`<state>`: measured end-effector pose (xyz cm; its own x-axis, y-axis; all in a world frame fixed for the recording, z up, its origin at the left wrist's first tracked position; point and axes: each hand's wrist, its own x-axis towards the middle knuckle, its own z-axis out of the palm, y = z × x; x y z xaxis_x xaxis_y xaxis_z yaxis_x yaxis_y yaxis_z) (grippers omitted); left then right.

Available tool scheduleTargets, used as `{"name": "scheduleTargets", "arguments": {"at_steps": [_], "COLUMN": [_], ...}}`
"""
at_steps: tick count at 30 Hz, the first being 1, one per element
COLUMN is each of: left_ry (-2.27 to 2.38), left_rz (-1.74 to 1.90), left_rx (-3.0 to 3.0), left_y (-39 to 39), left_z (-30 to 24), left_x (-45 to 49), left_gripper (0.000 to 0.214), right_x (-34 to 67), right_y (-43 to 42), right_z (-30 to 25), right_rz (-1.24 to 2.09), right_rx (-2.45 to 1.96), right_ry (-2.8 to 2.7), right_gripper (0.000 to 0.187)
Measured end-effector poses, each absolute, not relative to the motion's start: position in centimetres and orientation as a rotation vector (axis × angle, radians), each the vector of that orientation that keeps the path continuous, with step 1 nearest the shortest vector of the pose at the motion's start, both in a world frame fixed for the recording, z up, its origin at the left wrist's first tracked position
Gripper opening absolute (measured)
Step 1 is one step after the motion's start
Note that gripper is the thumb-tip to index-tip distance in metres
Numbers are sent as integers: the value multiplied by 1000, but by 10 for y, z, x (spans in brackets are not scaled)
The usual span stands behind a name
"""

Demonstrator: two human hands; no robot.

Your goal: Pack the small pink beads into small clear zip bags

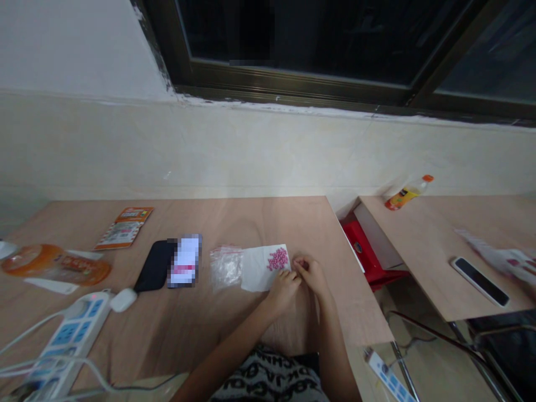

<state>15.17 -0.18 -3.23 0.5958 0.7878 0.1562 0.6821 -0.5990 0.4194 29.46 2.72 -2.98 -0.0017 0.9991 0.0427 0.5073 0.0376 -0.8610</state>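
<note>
the left hand [283,291] and right hand [312,277] are together, their fingertips meeting at the near right edge of a white paper sheet [256,272]. whether they pinch anything is too small to tell. a pile of pink beads [277,259] lies on the sheet just far of the fingers, a little nearer the left hand. the pile runs slightly longer left to right, along the sheet's long axis. a clear plastic bag [226,267] lies just left of the sheet. further left on the plywood desk [234,220] are a phone [184,261], a black pouch [154,266], an orange packet [124,228] and a power strip [69,335]. to the right, a second desk [419,262] holds a juice bottle [408,192] and a black phone [480,281]. a tiled wall [251,151] and dark window [293,39] stand beyond.
</note>
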Motion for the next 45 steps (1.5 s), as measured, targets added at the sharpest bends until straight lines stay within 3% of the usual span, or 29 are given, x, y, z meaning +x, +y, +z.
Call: {"name": "scheduleTargets", "arguments": {"at_steps": [6,11,17,45], "left_ry": [1386,1422,1397,1433], "left_rz": [682,853,1036,1016], "left_rx": [2367,2258,1861,1606], "left_y": [18,24,-1,-1], "left_z": [-21,-19,-34,-40], "left_x": [121,97,76,69], "left_gripper": [19,20,15,15], "right_x": [273,257,254,256], "right_y": [44,51,46,46], "right_z": [-27,-43,-57,-58], "right_rz": [978,823,732,713], "right_rx": [-1411,-1439,-1508,-1570], "right_ry": [-1490,-1183,-1155,-1216], "right_gripper": [31,46,49,53]}}
